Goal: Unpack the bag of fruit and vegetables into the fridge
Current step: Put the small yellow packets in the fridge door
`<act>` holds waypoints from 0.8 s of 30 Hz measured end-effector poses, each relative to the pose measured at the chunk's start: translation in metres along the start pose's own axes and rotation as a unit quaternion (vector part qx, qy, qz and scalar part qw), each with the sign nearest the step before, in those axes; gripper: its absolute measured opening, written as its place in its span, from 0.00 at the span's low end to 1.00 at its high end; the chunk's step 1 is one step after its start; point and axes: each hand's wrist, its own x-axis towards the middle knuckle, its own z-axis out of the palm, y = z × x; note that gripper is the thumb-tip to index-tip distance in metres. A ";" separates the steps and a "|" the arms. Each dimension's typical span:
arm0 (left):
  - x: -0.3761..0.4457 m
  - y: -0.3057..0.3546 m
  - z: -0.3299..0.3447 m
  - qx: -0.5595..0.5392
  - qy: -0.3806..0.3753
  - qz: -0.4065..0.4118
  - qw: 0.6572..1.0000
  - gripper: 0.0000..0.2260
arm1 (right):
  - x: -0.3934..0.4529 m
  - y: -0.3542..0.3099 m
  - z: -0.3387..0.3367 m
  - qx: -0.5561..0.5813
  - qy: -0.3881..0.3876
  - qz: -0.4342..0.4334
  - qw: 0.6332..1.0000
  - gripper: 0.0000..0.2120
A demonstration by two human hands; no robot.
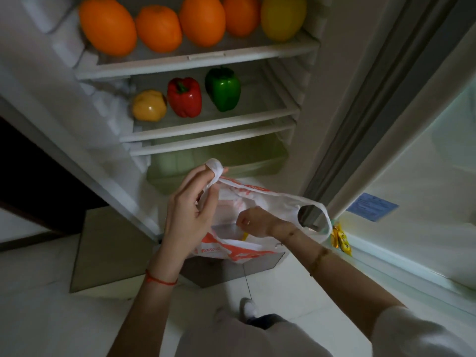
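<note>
The bag (247,199), white plastic with orange print, hangs open in front of the lower part of the fridge (332,86), held up between the person's two hands. It is the only bag in view.

On the far top shelf (195,63) stand five round fruits in a row: four oranges (158,28) and, at the right end, one yellow fruit (282,16). On the middle shelf (206,126) stand three peppers: a yellow pepper (149,105) at the left, a red pepper (184,97) just beside it, and a green pepper (223,88) to the right, a little farther back. Below lies one pale green drawer (231,163); what it holds cannot be made out.

Inside the bag a small yellow piece (245,236) shows beneath the right wrist; what it is cannot be told.

The left hand (192,211) has one bag handle looped over a raised fingertip, with the other fingers loosely curled against the plastic. The right hand (253,221) reaches down into the bag's mouth, its fingers hidden, so its grip cannot be told. The second handle (313,215) sags free to the right, near two yellow packets (340,239) on the door ledge.
</note>
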 end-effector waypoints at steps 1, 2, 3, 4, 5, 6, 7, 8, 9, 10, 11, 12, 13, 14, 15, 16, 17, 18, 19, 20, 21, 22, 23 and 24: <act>0.001 0.000 -0.003 0.010 0.005 0.001 1.000 0.15 | 0.012 0.004 0.008 -0.021 -0.013 0.008 1.000 0.14; 0.001 0.001 -0.006 0.017 0.008 0.004 1.000 0.15 | 0.023 0.011 0.015 -0.039 -0.027 0.009 0.999 0.13; 0.002 0.001 -0.009 0.020 0.010 0.008 1.000 0.15 | 0.031 0.018 0.021 -0.055 -0.041 0.012 0.998 0.11; 0.002 0.002 -0.011 0.021 0.012 0.012 1.000 0.14 | 0.039 0.028 0.027 -0.066 -0.053 0.017 0.996 0.10; 0.003 0.003 -0.013 0.021 0.015 0.013 1.000 0.14 | 0.044 0.036 0.031 -0.077 -0.060 0.024 0.995 0.09; 0.003 0.004 -0.015 0.021 0.018 0.014 1.000 0.13 | 0.048 0.044 0.034 -0.080 -0.061 0.028 0.995 0.10; 0.004 0.004 -0.016 0.020 0.021 0.013 0.999 0.13 | 0.050 0.050 0.036 -0.095 -0.049 0.019 0.994 0.14; 0.004 0.004 -0.017 0.020 0.022 0.014 0.999 0.13 | 0.050 0.054 0.039 -0.093 -0.036 0.004 0.995 0.20; 0.004 0.005 -0.018 0.020 0.024 0.015 0.999 0.14 | 0.048 0.058 0.040 -0.107 -0.030 -0.012 0.994 0.25; 0.005 0.005 -0.019 0.021 0.026 0.018 0.999 0.15 | 0.047 0.059 0.042 -0.127 -0.014 -0.032 0.991 0.28; 0.005 0.006 -0.020 0.021 0.027 0.021 0.999 0.16 | 0.045 0.059 0.044 -0.148 -0.008 -0.049 0.988 0.31; 0.006 0.006 -0.021 0.018 0.027 0.022 0.999 0.16 | 0.043 0.060 0.046 -0.154 -0.002 -0.063 0.986 0.33; 0.006 0.007 -0.021 0.014 0.028 0.023 0.999 0.16 | 0.039 0.060 0.047 -0.147 -0.002 -0.065 0.987 0.34; 0.007 0.007 -0.022 0.011 0.029 0.025 0.999 0.17 | 0.038 0.062 0.049 -0.150 0.002 -0.069 0.986 0.34; 0.007 0.008 -0.023 0.010 0.030 0.028 0.999 0.17 | 0.037 0.063 0.049 -0.149 0.009 -0.072 0.986 0.34; 0.008 0.009 -0.024 0.007 0.031 0.032 0.999 0.17 | 0.035 0.063 0.050 -0.154 0.023 -0.075 0.985 0.36; 0.008 0.009 -0.024 0.003 0.031 0.036 0.999 0.17 | 0.034 0.064 0.052 -0.163 0.044 -0.084 0.982 0.38; 0.008 0.009 -0.024 -0.002 0.030 0.039 0.999 0.17 | 0.032 0.064 0.052 -0.165 0.067 -0.088 0.980 0.40; 0.008 0.009 -0.024 -0.007 0.028 0.040 0.999 0.17 | 0.034 0.066 0.053 -0.165 0.077 -0.086 0.979 0.42; 0.008 0.009 -0.024 -0.014 0.023 0.039 0.999 0.17 | 0.035 0.068 0.053 -0.172 0.076 -0.079 0.979 0.43; 0.009 0.009 -0.023 -0.021 0.015 0.037 0.999 0.17 | 0.037 0.071 0.053 -0.174 0.073 -0.070 0.980 0.43; 0.008 0.009 -0.022 -0.027 0.005 0.034 0.999 0.17 | 0.036 0.072 0.054 -0.177 0.065 -0.061 0.980 0.43; 0.008 0.010 -0.021 -0.031 -0.006 0.032 0.999 0.17 | 0.037 0.075 0.056 -0.176 0.069 -0.065 0.980 0.41; 0.007 0.010 -0.019 -0.032 -0.015 0.032 0.999 0.17 | 0.036 0.075 0.056 -0.171 0.082 -0.067 0.980 0.36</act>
